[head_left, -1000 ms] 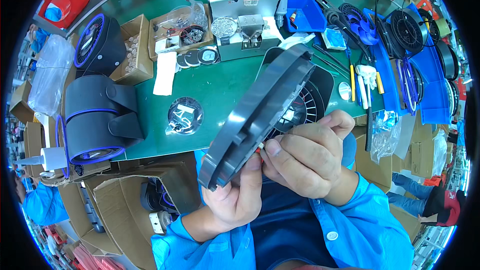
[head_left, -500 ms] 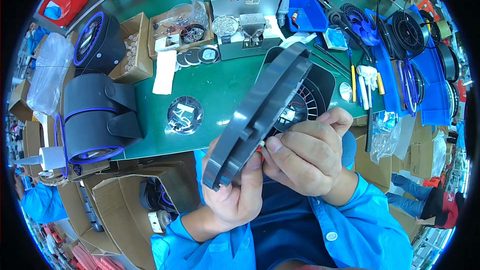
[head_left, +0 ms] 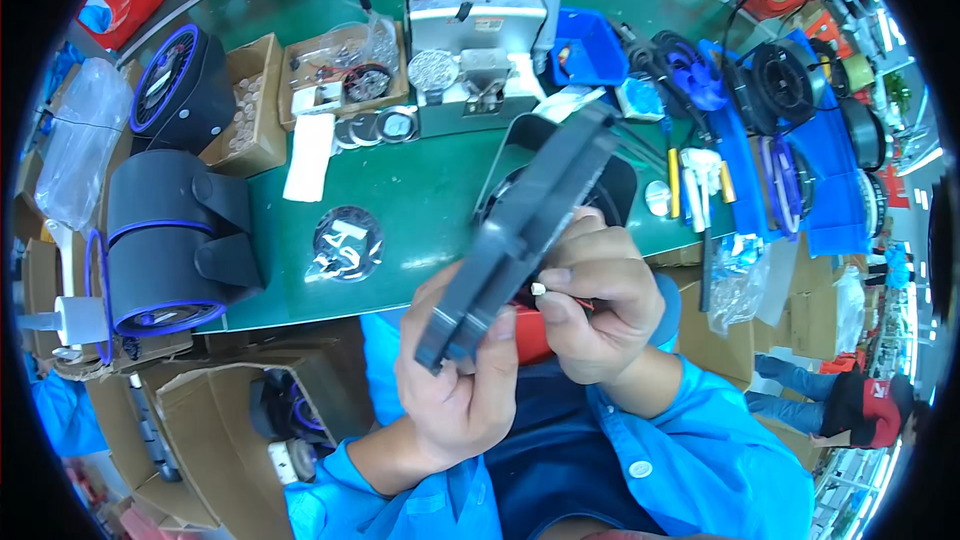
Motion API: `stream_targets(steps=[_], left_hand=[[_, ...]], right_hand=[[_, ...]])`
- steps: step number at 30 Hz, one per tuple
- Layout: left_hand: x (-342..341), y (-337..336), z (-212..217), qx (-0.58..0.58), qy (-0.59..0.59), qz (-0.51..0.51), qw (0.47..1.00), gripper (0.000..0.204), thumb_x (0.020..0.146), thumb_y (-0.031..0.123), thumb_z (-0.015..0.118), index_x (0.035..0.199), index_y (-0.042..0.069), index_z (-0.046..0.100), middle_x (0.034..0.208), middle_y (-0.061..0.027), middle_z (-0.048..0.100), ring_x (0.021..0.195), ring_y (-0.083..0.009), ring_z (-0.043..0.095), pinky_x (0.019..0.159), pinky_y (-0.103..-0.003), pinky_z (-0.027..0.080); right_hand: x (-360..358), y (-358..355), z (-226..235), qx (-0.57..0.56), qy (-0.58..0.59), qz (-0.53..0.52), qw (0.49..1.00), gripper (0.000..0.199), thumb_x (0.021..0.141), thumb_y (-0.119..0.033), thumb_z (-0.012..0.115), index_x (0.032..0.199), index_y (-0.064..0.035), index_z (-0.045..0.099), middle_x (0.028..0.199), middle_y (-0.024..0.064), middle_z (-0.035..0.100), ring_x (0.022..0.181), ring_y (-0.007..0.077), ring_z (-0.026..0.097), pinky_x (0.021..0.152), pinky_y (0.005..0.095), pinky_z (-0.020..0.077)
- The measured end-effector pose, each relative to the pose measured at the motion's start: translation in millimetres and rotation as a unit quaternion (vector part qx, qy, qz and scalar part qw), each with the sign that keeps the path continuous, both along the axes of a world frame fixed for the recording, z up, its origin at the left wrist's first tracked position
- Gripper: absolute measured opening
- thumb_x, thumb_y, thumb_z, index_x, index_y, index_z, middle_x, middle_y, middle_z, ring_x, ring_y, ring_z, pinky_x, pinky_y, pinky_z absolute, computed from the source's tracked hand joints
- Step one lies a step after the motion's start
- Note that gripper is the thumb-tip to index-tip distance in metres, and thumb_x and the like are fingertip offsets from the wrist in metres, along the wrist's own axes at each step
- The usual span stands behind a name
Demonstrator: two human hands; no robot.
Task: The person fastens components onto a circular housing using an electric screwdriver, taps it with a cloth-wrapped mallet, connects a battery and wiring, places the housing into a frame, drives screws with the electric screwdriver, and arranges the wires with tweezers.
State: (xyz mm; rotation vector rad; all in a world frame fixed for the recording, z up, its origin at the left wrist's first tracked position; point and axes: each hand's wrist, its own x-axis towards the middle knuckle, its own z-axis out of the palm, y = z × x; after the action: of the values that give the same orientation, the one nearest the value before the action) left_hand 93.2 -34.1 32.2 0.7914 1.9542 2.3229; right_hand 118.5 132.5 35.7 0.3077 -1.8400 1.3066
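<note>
My left hand (head_left: 455,385) grips a black round plastic housing (head_left: 520,240) by its lower end. The housing is tilted and seen almost edge-on, so its inner face is hidden from me. Close beside it, my right hand (head_left: 602,315) pinches a small white wire connector (head_left: 539,289) between thumb and forefinger. Red wire shows by the right fingers; where it leads is hidden. Beyond the housing, an open dark casing (head_left: 618,188) rests on the green table (head_left: 420,175), partly covered.
Dark fan bodies with purple rings (head_left: 180,230) stand on the left. A grey metal machine (head_left: 475,25) is at the back, with a blue bin (head_left: 590,45) beside it. Tools such as a yellow-handled one (head_left: 674,185) lie right. An open carton (head_left: 225,430) sits below left.
My right hand has shifted slightly off the housing and turned, bringing the white connector into clearer sight. The housing stays in my left hand. The whole view has shifted a little.
</note>
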Motion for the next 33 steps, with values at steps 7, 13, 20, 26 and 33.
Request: stream_targets(steps=[7,13,20,26,33], left_hand=[[1,7,8,0.039,-0.01,-0.031,0.999,0.038,0.105,0.003,0.07,0.138,-0.009,0.058,0.139,-0.0299,0.068,0.125,-0.0352,0.07,0.107,-0.042,0.055],[7,3,14,0.016,-0.041,-0.063,0.997,0.043,0.102,0.004,0.073,0.14,-0.009,0.057,0.139,-0.0326,0.067,0.128,-0.0387,0.069,0.109,-0.044,0.055],[7,6,14,0.003,-0.017,-0.071,0.997,0.044,0.101,0.005,0.074,0.139,-0.009,0.058,0.14,-0.0336,0.066,0.128,-0.0397,0.07,0.109,-0.045,0.055],[6,10,8,0.016,0.008,-0.067,0.998,0.044,0.101,0.006,0.075,0.139,-0.009,0.058,0.14,-0.0341,0.067,0.126,-0.0396,0.07,0.108,-0.044,0.056],[7,10,13,-0.003,-0.013,-0.06,0.998,0.045,0.101,0.006,0.076,0.139,-0.01,0.058,0.139,-0.0345,0.067,0.125,-0.0401,0.071,0.107,-0.044,0.057]], right_hand=[[9,-9,-18,-0.162,-0.002,0.069,0.984,0.024,0.094,0.005,0.077,0.114,-0.0053,0.069,0.105,0.0107,0.07,0.092,0.0221,0.065,0.091,0.0421,0.0508],[13,-15,-16,-0.214,-0.011,0.077,0.974,0.022,0.096,0.005,0.074,0.114,-0.0053,0.066,0.106,0.0102,0.07,0.097,0.023,0.065,0.092,0.0416,0.0531],[17,-10,-14,-0.113,0.011,-0.027,0.993,0.025,0.093,0.002,0.08,0.115,-0.0059,0.069,0.105,0.0106,0.072,0.091,0.023,0.065,0.085,0.0404,0.0523],[13,0,-2,0.033,0.033,-0.08,0.996,0.031,0.088,0.0,0.086,0.114,-0.0069,0.071,0.103,0.0088,0.073,0.087,0.0227,0.065,0.081,0.0405,0.0508],[10,2,1,0.105,0.038,-0.1,0.989,0.035,0.085,0.001,0.088,0.114,-0.0069,0.071,0.102,0.0079,0.073,0.083,0.0227,0.066,0.078,0.0406,0.0483]])
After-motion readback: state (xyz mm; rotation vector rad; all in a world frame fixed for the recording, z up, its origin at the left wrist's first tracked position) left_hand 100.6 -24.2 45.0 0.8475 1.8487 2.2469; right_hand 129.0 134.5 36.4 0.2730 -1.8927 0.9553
